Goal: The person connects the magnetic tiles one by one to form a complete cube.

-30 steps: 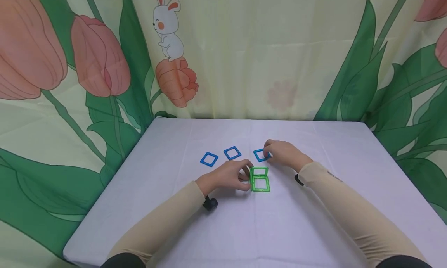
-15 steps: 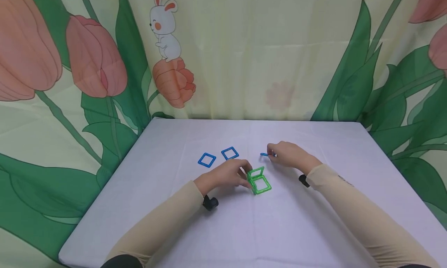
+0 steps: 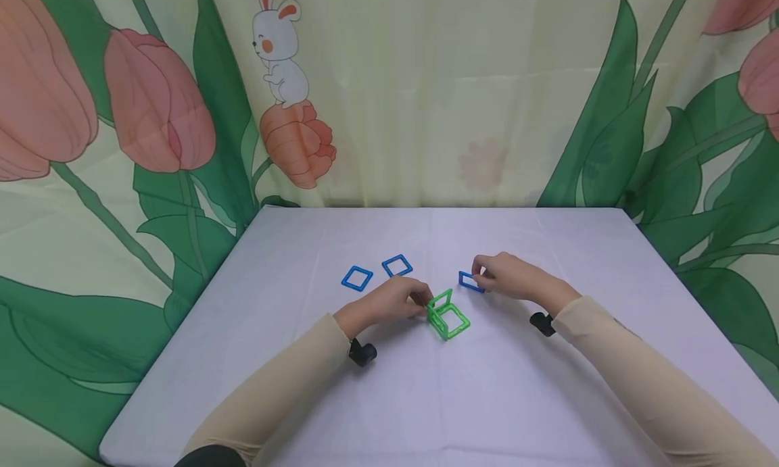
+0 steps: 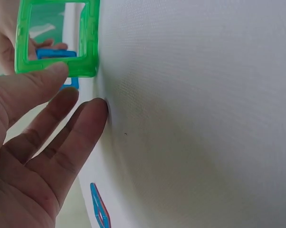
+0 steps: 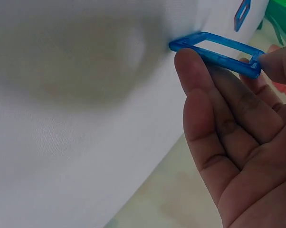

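Observation:
My right hand point(image 3: 510, 276) pinches a blue square magnetic tile point(image 5: 228, 59) between thumb and fingertips, holding it tilted up on edge. Left of it stands a green group of joined square tiles point(image 3: 450, 320), one lying flat and two upright as walls along its sides. My left hand point(image 3: 389, 301) is beside the left wall; in the left wrist view its thumb tip overlaps the edge of the green tile point(image 4: 92, 42). The other fingers of that hand are spread loosely apart from the tile, a fingertip down by the cloth.
Two more blue square tiles lie flat beyond my left hand, one farther left point(image 3: 357, 278) and one nearer the middle point(image 3: 397, 265). White cloth covers the table point(image 3: 304, 413). A curtain point(image 3: 395, 95) printed with tulips and a rabbit hangs behind its far edge.
My right hand has picked the blue tile up off the cloth, tipped it on edge and drawn it slightly right and nearer. The green tiles have turned at an angle beside my left hand.

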Demonstrator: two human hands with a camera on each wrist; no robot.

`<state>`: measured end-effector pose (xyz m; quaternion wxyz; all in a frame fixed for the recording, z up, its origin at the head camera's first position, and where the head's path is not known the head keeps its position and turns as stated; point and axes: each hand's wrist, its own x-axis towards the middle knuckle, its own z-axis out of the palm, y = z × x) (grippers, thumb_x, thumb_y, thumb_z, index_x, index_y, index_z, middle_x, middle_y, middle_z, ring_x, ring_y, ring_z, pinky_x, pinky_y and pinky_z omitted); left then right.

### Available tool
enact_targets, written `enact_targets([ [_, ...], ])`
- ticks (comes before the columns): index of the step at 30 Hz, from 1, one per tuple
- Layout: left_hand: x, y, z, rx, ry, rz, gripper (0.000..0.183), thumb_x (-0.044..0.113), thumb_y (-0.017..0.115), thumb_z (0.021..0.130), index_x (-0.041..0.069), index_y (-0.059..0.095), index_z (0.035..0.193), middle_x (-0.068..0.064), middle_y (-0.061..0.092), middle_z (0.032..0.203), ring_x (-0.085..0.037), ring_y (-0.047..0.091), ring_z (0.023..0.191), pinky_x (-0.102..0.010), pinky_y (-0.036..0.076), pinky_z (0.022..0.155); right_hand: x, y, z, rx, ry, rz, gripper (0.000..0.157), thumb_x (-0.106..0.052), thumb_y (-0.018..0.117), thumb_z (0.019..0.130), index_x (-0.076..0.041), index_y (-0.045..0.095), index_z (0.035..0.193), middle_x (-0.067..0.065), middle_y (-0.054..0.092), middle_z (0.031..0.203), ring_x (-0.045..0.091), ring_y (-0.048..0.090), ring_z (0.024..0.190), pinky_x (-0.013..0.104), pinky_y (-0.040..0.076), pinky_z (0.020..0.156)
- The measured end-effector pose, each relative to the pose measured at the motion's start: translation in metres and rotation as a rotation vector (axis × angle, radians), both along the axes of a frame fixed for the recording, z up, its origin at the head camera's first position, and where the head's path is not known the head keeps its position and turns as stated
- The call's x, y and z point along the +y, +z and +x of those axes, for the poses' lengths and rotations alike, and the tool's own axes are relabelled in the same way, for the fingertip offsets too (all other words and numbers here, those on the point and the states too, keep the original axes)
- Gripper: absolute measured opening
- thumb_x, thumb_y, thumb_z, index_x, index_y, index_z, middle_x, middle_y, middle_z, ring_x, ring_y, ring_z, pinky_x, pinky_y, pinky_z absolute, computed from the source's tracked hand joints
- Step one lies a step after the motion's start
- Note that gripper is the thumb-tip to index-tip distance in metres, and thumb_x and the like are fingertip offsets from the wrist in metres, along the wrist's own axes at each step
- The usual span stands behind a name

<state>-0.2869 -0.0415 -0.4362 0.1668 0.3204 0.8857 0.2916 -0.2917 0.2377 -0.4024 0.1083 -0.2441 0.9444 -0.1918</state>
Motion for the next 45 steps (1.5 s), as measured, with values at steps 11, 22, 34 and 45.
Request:
enact_targets([
  [11, 0.003, 0.004, 0.007, 0.008, -0.017, -0.018, 0.015, 0.016, 0.082, 0.089, 0.024, 0.075, 0.099, 0.015, 0.073, 0.097, -0.002, 0.065, 0.094, -0.021, 0.054, 0.082, -0.013, -0.001, 0.017, -0.025, 0.025, -0.035, 0.011, -0.017, 0.059, 0.103, -0.009, 0.064, 0.108, 0.002, 0.073, 0.086, 0.012, 0.057, 0.072, 0.029, 0.049, 0.066],
  [22, 0.006, 0.005, 0.012, 0.048, -0.029, -0.035, 0.013, 0.021, 0.083, 0.088, 0.024, 0.074, 0.098, 0.010, 0.075, 0.108, -0.007, 0.066, 0.102, -0.023, 0.054, 0.086, -0.019, -0.004, 0.026, -0.044, 0.104, -0.120, 0.012, -0.017, 0.056, 0.105, -0.008, 0.063, 0.109, 0.003, 0.075, 0.090, 0.010, 0.058, 0.074, 0.028, 0.050, 0.069],
  [34, 0.005, 0.002, 0.009, 0.041, -0.032, -0.027, 0.015, 0.022, 0.085, 0.086, 0.027, 0.071, 0.090, 0.008, 0.069, 0.134, -0.011, 0.061, 0.118, -0.031, 0.051, 0.103, -0.020, -0.005, 0.027, -0.065, 0.105, -0.121, 0.014, -0.018, 0.054, 0.107, -0.008, 0.062, 0.112, 0.003, 0.076, 0.095, 0.013, 0.063, 0.078, 0.030, 0.052, 0.072],
  [45, 0.005, 0.001, 0.008, 0.001, -0.020, -0.022, 0.016, 0.024, 0.086, 0.086, 0.028, 0.070, 0.085, 0.004, 0.061, 0.147, -0.020, 0.053, 0.141, -0.041, 0.045, 0.115, -0.020, -0.004, 0.026, -0.085, 0.113, -0.113, 0.015, -0.019, 0.054, 0.107, -0.008, 0.063, 0.114, 0.002, 0.075, 0.096, 0.011, 0.060, 0.078, 0.029, 0.051, 0.073],
])
